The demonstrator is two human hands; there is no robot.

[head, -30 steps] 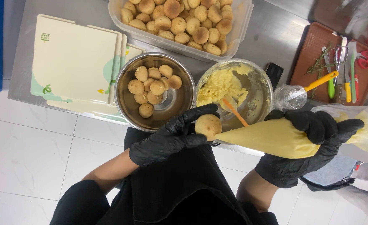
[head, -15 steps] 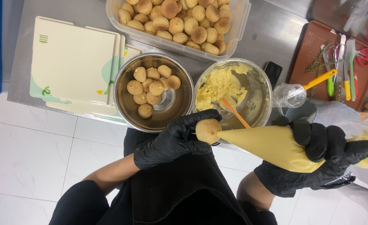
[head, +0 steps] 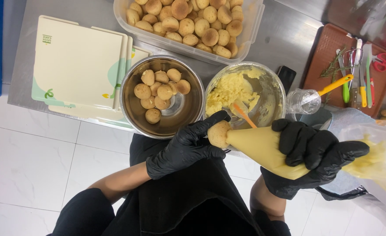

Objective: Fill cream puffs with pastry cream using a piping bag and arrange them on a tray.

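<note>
My left hand (head: 186, 144), in a black glove, grips a small round pastry puff (head: 218, 133) just below the metal bowls. My right hand (head: 313, 153), also gloved in black, squeezes a clear piping bag (head: 263, 146) full of pale yellow cream, its tip pressed into the puff. A steel bowl (head: 134, 111) beside my left hand holds several puffs. Another steel bowl (head: 273, 94) above the bag holds yellow cream and an orange spatula (head: 243, 114).
A clear plastic tub (head: 249, 30) of many puffs stands at the back of the steel counter (head: 284, 48). Flat cream-coloured boxes (head: 77, 65) lie at the left. A brown tray (head: 328, 57) with utensils and scissors sits at the right, near a small clear cup (head: 304, 101).
Both hands with the puff and piping bag have stayed nearly in place; my right hand has shifted its grip slightly along the bag.
</note>
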